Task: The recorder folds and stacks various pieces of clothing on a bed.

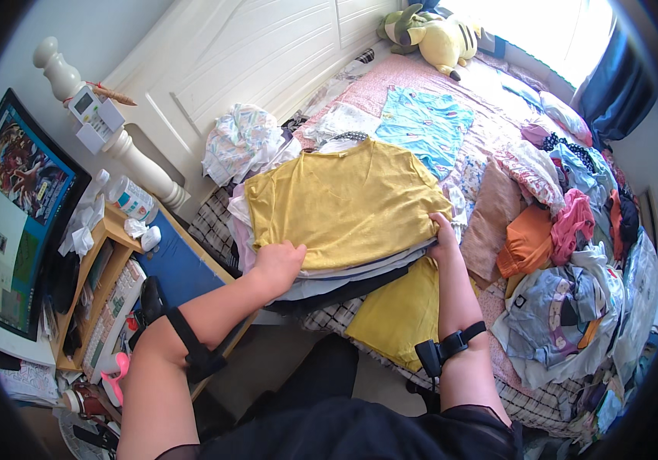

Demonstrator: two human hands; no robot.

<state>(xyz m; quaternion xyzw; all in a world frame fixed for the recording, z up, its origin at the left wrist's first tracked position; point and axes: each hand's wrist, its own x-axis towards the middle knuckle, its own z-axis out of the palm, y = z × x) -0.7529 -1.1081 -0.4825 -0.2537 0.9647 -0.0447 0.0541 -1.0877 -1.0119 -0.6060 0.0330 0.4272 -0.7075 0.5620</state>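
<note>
A yellow shirt (344,207) is spread flat across the top of a stack of folded clothes (344,287) at the bed's near edge, its neckline away from me. My left hand (278,263) is closed on the shirt's near left corner, fingers curled over the fabric. At the shirt's right edge, my right hand (444,236) grips the cloth between thumb and fingers. Beneath my right forearm, a second yellow garment (399,318) lies on the bed beside the stack.
A crumpled white patterned cloth (243,143) and a light blue garment (425,126) lie beyond the stack. Loose clothes (559,303) pile up on the right. Plush toys (440,42) sit at the far end. To the left stand a desk (183,249) and a monitor (18,207).
</note>
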